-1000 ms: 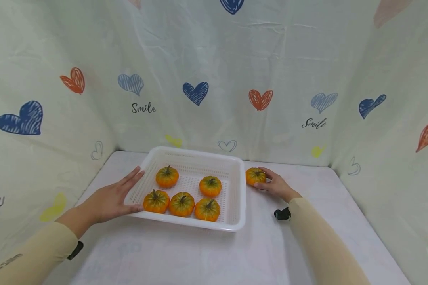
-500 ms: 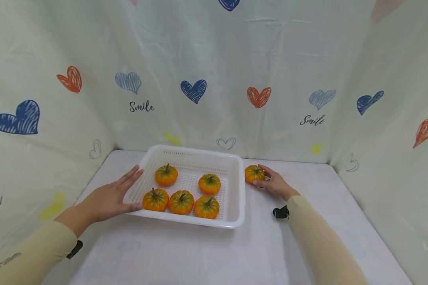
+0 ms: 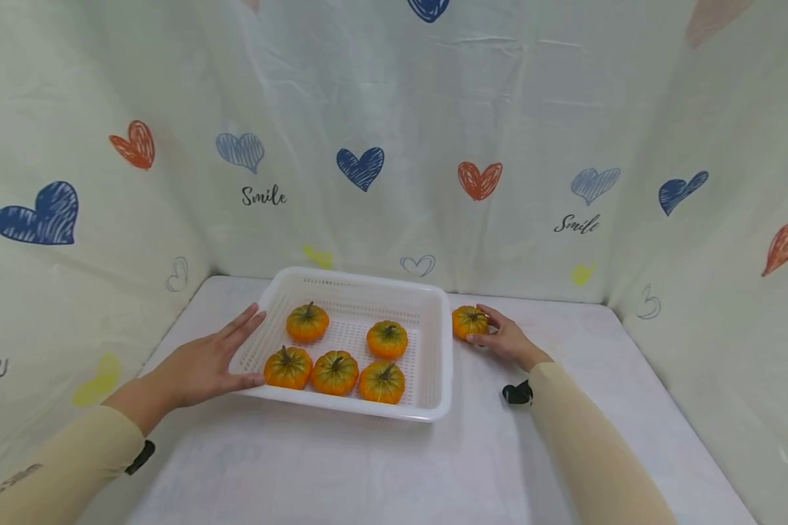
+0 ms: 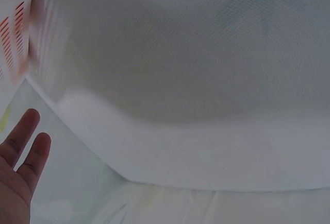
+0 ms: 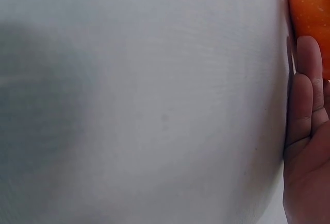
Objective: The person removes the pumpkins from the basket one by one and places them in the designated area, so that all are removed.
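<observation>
A white perforated plastic basket (image 3: 394, 413) stands on the table with several small orange-and-green pumpkins inside, among them one pumpkin (image 3: 334, 373) in the front row. At the basket's left end, my left hand (image 3: 200, 370) has its fingers straight and spread along the rim, the thumb at the front left corner. Just outside the right wall sits another pumpkin (image 3: 469, 322), gripped by my right hand (image 3: 512, 343) between thumb and fingers. In the right wrist view, only part of this orange pumpkin (image 5: 309, 7) shows beside the fingers.
The white-covered table (image 3: 341, 474) ends at the back against a hanging curtain (image 3: 420, 233) printed with hearts and "Smile". More of this sheeting rises on the left and right. A dark wrist device (image 3: 517, 394) sits by the right sleeve.
</observation>
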Demonstrator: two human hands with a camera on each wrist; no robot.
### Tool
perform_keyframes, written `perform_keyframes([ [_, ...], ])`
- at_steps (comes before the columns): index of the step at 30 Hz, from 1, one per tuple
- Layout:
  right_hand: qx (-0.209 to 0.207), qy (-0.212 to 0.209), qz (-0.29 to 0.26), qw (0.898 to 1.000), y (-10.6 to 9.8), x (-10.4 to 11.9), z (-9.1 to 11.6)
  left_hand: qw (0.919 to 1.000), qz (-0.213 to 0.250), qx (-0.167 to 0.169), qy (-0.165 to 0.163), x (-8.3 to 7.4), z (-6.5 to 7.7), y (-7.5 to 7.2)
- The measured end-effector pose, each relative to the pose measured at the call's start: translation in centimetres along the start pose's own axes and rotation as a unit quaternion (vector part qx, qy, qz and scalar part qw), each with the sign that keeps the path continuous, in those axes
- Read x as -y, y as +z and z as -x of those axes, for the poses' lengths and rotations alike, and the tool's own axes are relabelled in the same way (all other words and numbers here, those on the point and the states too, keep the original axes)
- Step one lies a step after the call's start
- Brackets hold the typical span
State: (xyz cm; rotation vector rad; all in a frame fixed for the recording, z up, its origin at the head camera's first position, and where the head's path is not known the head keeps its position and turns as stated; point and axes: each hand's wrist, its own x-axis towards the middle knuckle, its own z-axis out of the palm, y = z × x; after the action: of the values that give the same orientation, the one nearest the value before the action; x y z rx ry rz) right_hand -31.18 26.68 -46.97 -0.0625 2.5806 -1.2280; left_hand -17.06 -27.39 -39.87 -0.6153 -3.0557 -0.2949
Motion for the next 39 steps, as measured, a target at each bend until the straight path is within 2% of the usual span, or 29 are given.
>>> perform_keyframes([
  [4,-0.002,0.008,0.002,1.0,-0.1,-0.2,0.1,1.0,-0.003,0.002,0.0,-0.2,-0.2,-0.2],
  [10,0.021,0.0,0.013,1.0,-0.7,0.1,0.6,0.9999,-0.001,0.007,-0.008,-0.1,-0.1,-0.1],
  [14,0.053,-0.005,0.037,0.998,-2.0,0.6,1.2,1.0,-0.004,0.001,-0.002,0.0,0.0,0.0],
  [21,0.124,0.023,0.073,0.989,-5.4,2.5,2.4,1.0,-0.001,0.003,-0.003,-0.1,0.0,0.0],
  [25,0.132,0.008,0.1,0.986,-7.5,5.7,3.1,1.0,0.001,0.004,-0.005,0.0,0.0,-0.1],
  [30,0.12,-0.041,0.118,0.985,-8.6,11.7,3.2,1.0,-0.004,0.002,-0.006,0.1,0.1,-0.2],
  [34,0.134,-0.086,0.083,0.984,-7.6,16.4,2.7,1.0,-0.003,0.001,-0.009,0.1,0.2,-0.3],
  [39,0.178,-0.109,0.051,0.977,-4.2,20.1,1.7,1.0,0.004,0.001,-0.005,0.0,0.1,-0.1],
])
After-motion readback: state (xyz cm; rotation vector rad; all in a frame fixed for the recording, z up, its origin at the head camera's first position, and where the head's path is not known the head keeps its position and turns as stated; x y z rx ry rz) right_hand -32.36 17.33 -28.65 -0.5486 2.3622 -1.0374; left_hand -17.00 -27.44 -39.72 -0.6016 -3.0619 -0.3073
